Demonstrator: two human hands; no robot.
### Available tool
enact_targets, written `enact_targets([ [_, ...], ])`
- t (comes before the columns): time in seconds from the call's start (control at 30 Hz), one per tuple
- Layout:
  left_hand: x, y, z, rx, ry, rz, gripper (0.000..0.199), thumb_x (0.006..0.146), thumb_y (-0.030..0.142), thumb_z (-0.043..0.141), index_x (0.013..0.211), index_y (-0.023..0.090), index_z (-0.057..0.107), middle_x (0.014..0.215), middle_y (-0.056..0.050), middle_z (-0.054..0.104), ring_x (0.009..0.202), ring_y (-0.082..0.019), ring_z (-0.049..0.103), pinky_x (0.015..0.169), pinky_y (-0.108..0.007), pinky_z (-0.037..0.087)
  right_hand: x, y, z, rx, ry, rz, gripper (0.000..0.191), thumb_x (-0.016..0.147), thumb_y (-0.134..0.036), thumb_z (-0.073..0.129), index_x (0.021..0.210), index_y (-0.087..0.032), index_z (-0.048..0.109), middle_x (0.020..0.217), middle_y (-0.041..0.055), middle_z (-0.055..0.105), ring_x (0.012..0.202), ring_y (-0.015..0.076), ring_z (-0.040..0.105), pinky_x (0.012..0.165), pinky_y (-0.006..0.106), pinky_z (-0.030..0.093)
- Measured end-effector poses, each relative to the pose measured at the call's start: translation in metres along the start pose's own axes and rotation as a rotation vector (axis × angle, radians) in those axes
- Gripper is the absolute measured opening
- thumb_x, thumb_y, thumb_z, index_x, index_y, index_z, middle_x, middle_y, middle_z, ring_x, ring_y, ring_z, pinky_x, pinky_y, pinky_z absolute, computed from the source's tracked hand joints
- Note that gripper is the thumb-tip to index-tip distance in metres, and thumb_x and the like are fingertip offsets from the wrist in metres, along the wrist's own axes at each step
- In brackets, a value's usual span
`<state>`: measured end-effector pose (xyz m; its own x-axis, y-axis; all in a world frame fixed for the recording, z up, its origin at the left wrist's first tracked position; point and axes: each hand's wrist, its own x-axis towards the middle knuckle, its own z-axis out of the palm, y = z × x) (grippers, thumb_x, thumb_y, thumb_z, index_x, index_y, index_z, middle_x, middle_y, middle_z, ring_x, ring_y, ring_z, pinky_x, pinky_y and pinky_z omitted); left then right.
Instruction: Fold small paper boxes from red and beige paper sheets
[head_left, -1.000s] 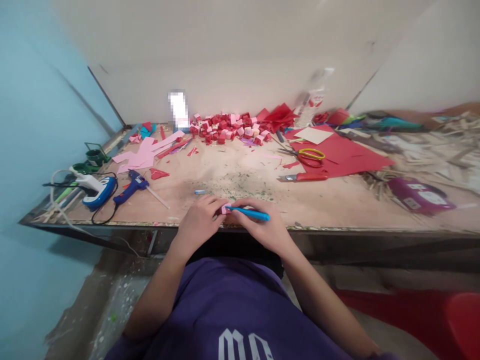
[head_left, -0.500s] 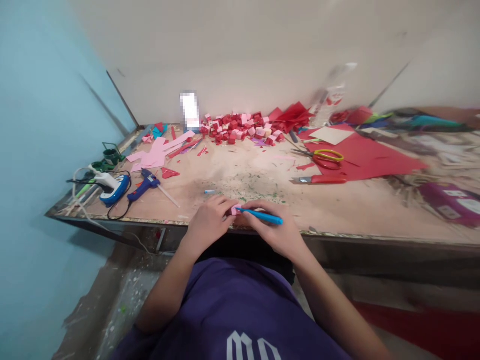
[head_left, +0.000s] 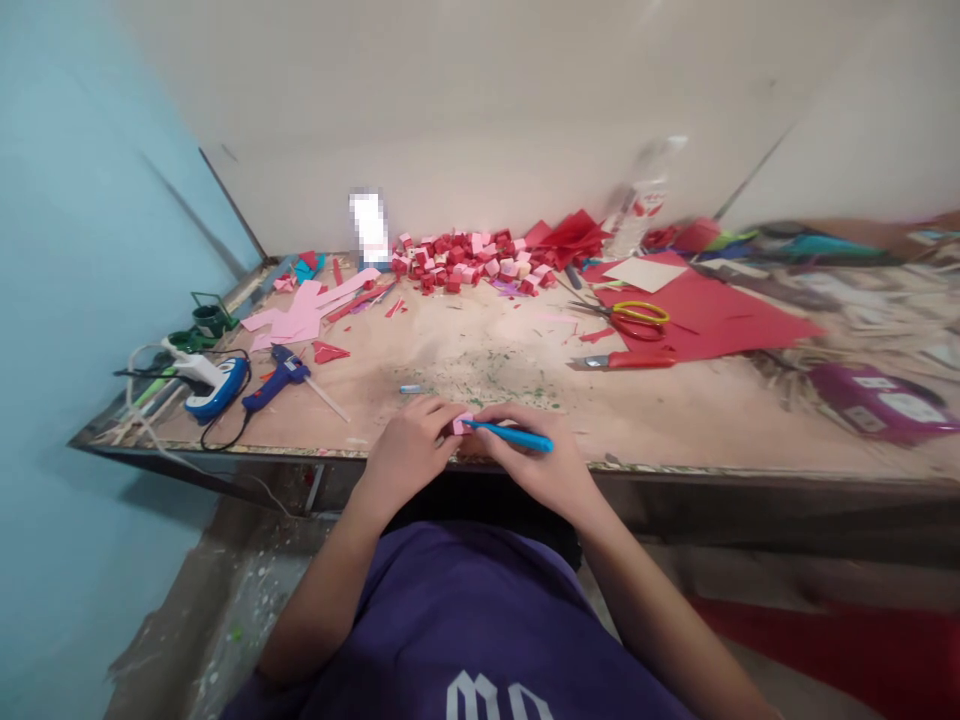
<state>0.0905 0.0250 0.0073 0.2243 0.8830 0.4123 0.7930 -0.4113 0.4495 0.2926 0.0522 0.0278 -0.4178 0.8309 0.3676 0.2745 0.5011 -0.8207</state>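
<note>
Near the front edge of the table, my left hand (head_left: pixel 412 447) pinches a small pink paper cube (head_left: pixel 462 424) between thumb and fingers. My right hand (head_left: pixel 534 452) is closed around a blue pen (head_left: pixel 517 436), whose tip touches or nearly touches the cube. Just beyond my left hand lies a small blue and white pen cap (head_left: pixel 411 389). Green bits (head_left: pixel 495 375) are scattered behind both hands. A heap of red and pink cubes (head_left: pixel 465 262) sits at the back by the wall.
Left: a blue glue gun (head_left: pixel 283 370), a power strip (head_left: pixel 217 388) with cables and pink paper strips (head_left: pixel 300 315). Right: scissors (head_left: pixel 637 318), a red-handled cutter (head_left: pixel 637 359), red sheets (head_left: pixel 727 310), a plastic bottle (head_left: pixel 641 205) and a purple box (head_left: pixel 874 400).
The whole view has shifted slightly, so the table and hands appear a little further left. Both hands keep their grips on the cube and pen.
</note>
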Motion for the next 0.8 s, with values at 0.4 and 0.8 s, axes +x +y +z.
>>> enact_targets([
  [0.4, -0.0007, 0.0008, -0.0013, 0.016, 0.024, 0.020, 0.021, 0.100, 0.019, 0.063, 0.117, 0.022, 0.075, 0.111, -0.007, 0.077, 0.106, -0.025, 0.071, 0.093, -0.040, 0.058, -0.0020, 0.0035, 0.0010, 0.012, -0.008, 0.023, 0.012, 0.093, -0.028, 0.071, 0.099, -0.024, 0.080, 0.094, 0.0032, 0.084, 0.082, 0.0220, 0.079, 0.080, 0.035, 0.062],
  [0.8, -0.0012, -0.0017, -0.0013, 0.014, 0.016, 0.030, 0.022, 0.098, 0.017, 0.067, 0.118, 0.020, 0.075, 0.115, -0.007, 0.077, 0.108, -0.025, 0.070, 0.096, -0.039, 0.056, -0.0038, -0.0025, 0.0013, 0.081, 0.106, 0.041, 0.009, 0.089, -0.029, 0.072, 0.091, -0.023, 0.078, 0.089, 0.0038, 0.082, 0.080, 0.0222, 0.078, 0.076, 0.034, 0.062],
])
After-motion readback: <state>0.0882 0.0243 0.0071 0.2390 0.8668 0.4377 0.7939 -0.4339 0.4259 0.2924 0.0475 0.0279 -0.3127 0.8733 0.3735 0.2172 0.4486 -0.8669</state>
